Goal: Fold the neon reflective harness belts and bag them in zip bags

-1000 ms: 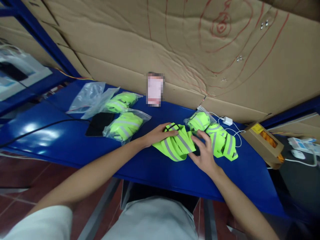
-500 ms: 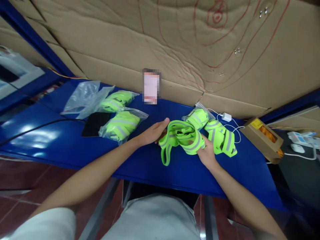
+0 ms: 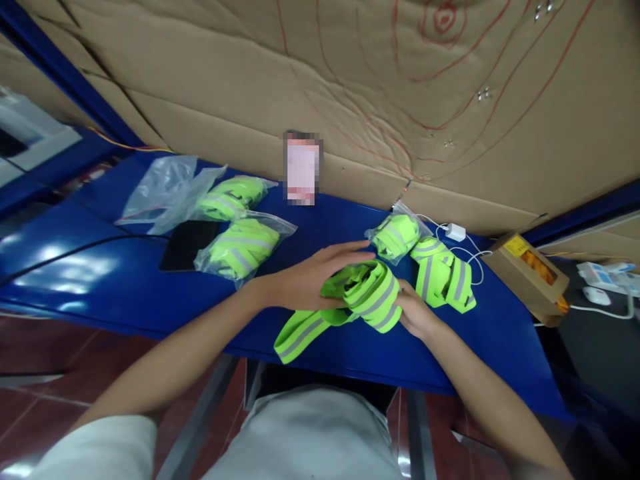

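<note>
A neon-yellow reflective vest (image 3: 370, 297) with grey stripes is bundled above the blue table (image 3: 125, 287), one strap end (image 3: 300, 335) hanging toward the front edge. My left hand (image 3: 310, 280) lies over the bundle's left side, fingers stretched across its top. My right hand (image 3: 415, 313) grips the bundle from the right. Just behind lie another folded vest (image 3: 443, 280) and a bagged vest (image 3: 397, 235).
Two more bagged vests (image 3: 240, 247) (image 3: 230, 197), an empty clear bag (image 3: 163, 190) and a black phone (image 3: 187, 243) lie at the left. A white charger (image 3: 454, 232) with cable and a cardboard box (image 3: 533, 277) sit at the right. A cardboard wall (image 3: 350, 87) stands behind.
The flat folded vest has been lifted off the table and gathered into a bundle between both hands. One strap end has dropped toward the front edge.
</note>
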{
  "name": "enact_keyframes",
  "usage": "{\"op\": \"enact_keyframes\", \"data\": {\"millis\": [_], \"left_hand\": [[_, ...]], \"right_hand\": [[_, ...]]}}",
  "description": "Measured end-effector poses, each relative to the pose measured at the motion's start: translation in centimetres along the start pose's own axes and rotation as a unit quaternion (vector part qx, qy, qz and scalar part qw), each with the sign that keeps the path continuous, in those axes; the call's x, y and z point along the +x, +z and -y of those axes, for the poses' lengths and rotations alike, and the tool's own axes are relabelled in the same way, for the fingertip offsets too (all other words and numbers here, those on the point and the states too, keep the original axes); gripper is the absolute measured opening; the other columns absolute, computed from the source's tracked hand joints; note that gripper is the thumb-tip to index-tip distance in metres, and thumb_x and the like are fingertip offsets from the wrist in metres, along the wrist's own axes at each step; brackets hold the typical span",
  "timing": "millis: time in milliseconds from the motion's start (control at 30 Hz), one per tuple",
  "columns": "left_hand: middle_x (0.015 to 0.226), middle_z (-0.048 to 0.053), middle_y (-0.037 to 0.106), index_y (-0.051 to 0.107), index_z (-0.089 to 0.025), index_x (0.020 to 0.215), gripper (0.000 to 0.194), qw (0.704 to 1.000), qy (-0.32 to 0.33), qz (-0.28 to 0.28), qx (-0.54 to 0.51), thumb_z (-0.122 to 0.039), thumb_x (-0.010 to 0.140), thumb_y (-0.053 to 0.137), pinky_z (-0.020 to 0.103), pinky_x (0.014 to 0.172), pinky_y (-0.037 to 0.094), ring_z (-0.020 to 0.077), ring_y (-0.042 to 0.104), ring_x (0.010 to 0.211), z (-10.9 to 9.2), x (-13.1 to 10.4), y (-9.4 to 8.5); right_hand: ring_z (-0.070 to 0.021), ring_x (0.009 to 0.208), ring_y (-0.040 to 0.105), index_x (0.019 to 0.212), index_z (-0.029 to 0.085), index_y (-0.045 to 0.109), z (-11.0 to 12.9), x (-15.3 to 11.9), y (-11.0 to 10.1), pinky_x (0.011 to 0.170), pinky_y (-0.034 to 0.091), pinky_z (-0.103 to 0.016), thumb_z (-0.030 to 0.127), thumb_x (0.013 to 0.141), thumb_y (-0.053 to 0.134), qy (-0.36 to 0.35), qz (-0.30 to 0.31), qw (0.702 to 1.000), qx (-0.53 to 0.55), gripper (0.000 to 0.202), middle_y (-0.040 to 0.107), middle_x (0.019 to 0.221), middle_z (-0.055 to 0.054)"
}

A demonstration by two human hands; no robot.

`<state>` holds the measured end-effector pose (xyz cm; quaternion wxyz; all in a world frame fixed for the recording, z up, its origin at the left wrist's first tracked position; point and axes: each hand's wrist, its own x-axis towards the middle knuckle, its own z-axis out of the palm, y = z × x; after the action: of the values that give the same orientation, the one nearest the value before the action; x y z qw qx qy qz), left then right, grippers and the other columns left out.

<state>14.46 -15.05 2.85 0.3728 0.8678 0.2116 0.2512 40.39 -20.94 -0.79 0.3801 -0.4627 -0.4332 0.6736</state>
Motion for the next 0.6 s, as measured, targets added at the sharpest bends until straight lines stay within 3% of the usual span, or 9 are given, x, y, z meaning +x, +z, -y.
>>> {"op": "enact_keyframes", "data": {"millis": [133, 300, 467, 600], "left_hand": [[0.166, 0.008, 0.034, 0.037, -0.037, 0.157, 0.093, 0.997, 0.028, 0.046, 0.063, -0.022, 0.077, 0.082, 0.05, 0.122, 0.033, 0.0352, 0.041, 0.148, -0.5, 0.0, 1.5], [0.147, 0.008, 0.058, 0.049, -0.033, 0.149, 0.074, 0.997, 0.012, 0.075, 0.03, -0.024, 0.082, 0.077, 0.037, 0.111, 0.045, 0.0276, 0.058, 0.133, 0.0, 0.3, 1.9], [0.124, 0.01, 0.07, 0.06, -0.02, 0.133, 0.054, 0.999, -0.037, 0.006, -0.015, -0.038, 0.085, 0.077, 0.031, 0.094, 0.051, 0.0245, 0.068, 0.11, 1.5, 0.6, 1.9], [0.104, 0.008, 0.074, 0.063, -0.013, 0.121, 0.044, 0.988, -0.11, -0.051, -0.1, -0.046, 0.091, 0.067, 0.028, 0.08, 0.052, 0.0201, 0.069, 0.091, 3.0, 0.7, 2.5]], "right_hand": [[-0.0267, 0.091, 0.077, 0.1, 0.018, 0.079, 0.2, -0.5, 0.3, 0.092, 0.059, -0.043, 0.041, 0.071, 0.086, 0.066, 0.069, 0.995, -0.004, 0.038, 0.081, 0.096, -0.007], [-0.022, 0.086, 0.077, 0.111, 0.021, 0.075, -0.3, -0.6, 0.7, 0.079, 0.063, -0.034, 0.05, 0.083, 0.076, 0.11, 0.027, 0.993, 0.025, 0.041, 0.08, 0.094, -0.006], [-0.0188, 0.062, 0.072, 0.108, 0.014, 0.072, 0.6, 0.0, 0.4, 0.052, 0.06, -0.027, 0.065, 0.094, 0.053, 0.171, 0.066, 0.978, 0.103, 0.056, 0.076, 0.076, -0.008], [-0.02, 0.068, 0.075, 0.12, 0.012, 0.063, 1.3, 0.4, 0.0, 0.059, 0.063, -0.028, 0.075, 0.098, 0.028, 0.125, 0.075, 0.98, 0.136, 0.075, 0.075, 0.078, -0.01]]}}
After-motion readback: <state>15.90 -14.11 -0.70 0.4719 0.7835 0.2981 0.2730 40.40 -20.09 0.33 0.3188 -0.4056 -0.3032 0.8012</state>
